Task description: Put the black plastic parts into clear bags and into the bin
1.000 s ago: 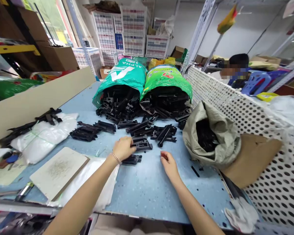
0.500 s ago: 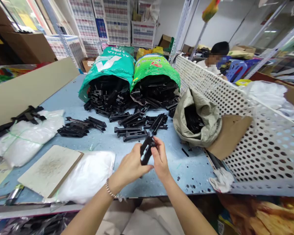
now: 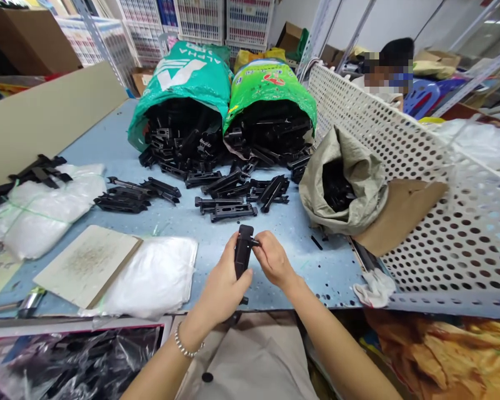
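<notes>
Black part (image 3: 242,253) is held nearly upright in both hands (image 3: 221,284) (image 3: 274,260).

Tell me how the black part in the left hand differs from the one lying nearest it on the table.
The held part is gripped in the left hand, with the right hand at its side; the lying part is touched by neither. The held part runs up the picture; the lying part runs across it, on the table. Both are black and long.
</notes>
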Demonstrator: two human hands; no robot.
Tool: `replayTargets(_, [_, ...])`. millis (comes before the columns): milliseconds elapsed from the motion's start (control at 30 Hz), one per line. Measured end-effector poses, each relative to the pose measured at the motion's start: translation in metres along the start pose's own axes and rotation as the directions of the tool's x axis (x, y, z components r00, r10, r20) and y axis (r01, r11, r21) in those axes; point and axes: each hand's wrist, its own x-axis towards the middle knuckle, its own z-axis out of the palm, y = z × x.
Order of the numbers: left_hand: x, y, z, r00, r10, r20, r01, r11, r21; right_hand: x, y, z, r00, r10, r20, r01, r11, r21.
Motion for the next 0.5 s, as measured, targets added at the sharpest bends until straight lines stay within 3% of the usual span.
replayTargets(100, [0.001,-0.001,0.001,0.999,0.015,0.033,-0.016,0.999,0.028,0.002,0.000,0.002,0.999,0.038,-0.002,-0.038,0.999,-0.002])
replayTargets(167, [0.004,-0.007,0.004,0.999,-0.007,0.039,0.007,1.000,-0.004,0.003,0.000,0.006,0.989,0.146,-0.012,-0.146,0.989,0.006])
replayTargets(233, [0.009,-0.018,0.008,0.998,-0.060,0.011,0.060,0.997,-0.051,0.000,-0.002,0.010,0.948,0.315,0.047,-0.318,0.945,0.071])
replayTargets(300, [0.016,-0.032,0.009,0.989,-0.135,-0.053,0.130,0.987,-0.091,-0.012,-0.009,0.014,0.900,0.401,0.170,-0.421,0.902,0.097])
replayTargets(400, [0.028,-0.055,0.005,0.974,-0.180,-0.137,0.164,0.979,-0.118,-0.039,-0.025,0.020,0.920,0.253,0.300,-0.261,0.965,-0.013])
replayTargets(500, [0.036,-0.069,0.000,0.976,-0.166,-0.137,0.162,0.986,-0.042,-0.054,-0.037,0.021,0.923,0.135,0.360,-0.105,0.989,-0.100])
